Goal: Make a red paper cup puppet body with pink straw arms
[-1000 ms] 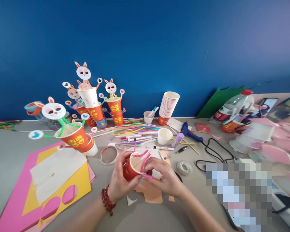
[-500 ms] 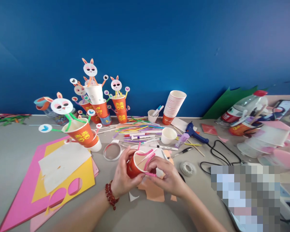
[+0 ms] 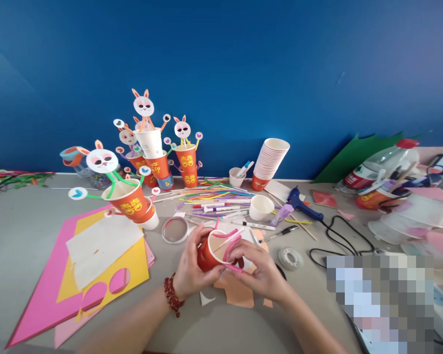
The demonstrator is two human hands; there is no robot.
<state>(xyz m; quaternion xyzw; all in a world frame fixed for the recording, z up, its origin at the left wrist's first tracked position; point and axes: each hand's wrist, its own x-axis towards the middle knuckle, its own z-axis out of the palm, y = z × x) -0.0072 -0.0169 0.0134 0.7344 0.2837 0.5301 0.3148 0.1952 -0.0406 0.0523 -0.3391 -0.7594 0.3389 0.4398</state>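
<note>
My left hand (image 3: 192, 263) wraps round a red paper cup (image 3: 205, 255), which tilts with its mouth toward me. Pink pipe cleaners (image 3: 232, 246) and a thin white stick show inside the cup and over its rim. The fingers of my right hand (image 3: 256, 269) are closed on a pink pipe cleaner at the rim's right side; the fingertips partly hide it. Beneath my hands lie orange paper scraps (image 3: 239, 290). To the left stand red cups with paper rabbit heads, the nearest being a rabbit cup (image 3: 131, 204) tilted over on other cups.
Pink card (image 3: 37, 300), yellow card (image 3: 138, 265) and white paper lie at the left. Behind my hands are a tape roll (image 3: 174, 230), several pens, a white cup (image 3: 261, 207) and a cup stack (image 3: 271, 162). A blue glue gun (image 3: 304, 204) with its black cord lies right.
The whole scene has shifted slightly to the right in view. Both hands keep their hold on the cup and pink pipe cleaner, with little other visible movement.
</note>
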